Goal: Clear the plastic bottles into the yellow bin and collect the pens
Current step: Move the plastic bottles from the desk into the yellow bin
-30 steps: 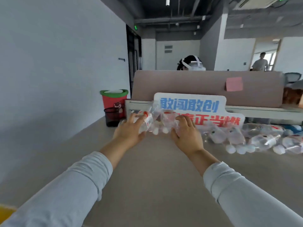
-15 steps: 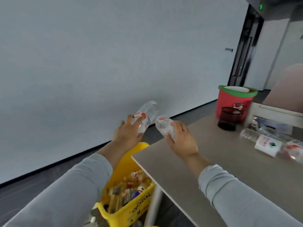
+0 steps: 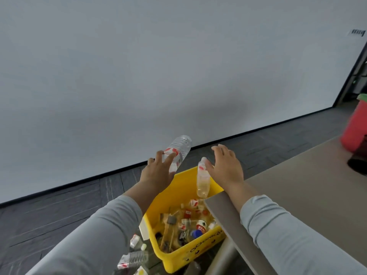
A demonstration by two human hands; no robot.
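The left hand point(image 3: 157, 172) is gripping the upper bottle point(image 3: 179, 148), with the fingers curling over its red-and-white label and the bottle tilting up and away toward the wall point(image 3: 139, 76). The right hand point(image 3: 226, 168) is lying open, palm down, with the fingers spread and holding nothing. The lower bottle point(image 3: 202, 180) is hanging in the air, nearly upright, just beside the right thumb and over the far part of the bin point(image 3: 170, 197); whether the thumb is touching its top end cannot be told. Both hands are hovering above the bin, apart from each other, with the lower bottle between them. The bin is standing on the floor point(image 3: 59, 225) against the corner of the table point(image 3: 297, 195), whose edge is covering part of the bin's rim. The bin is holding a pile point(image 3: 186, 221) of bottles with red labels and mixed caps. Loose bottles point(image 3: 135, 259) are lying on the floor just beside the bin's near-left wall. The right forearm is crossing over the table corner. Grey sleeves point(image 3: 99, 235) are covering both forearms. A red tub point(image 3: 355, 126) and a dark object point(image 3: 359, 161) are showing at the right edge, the dark object sitting on the table.
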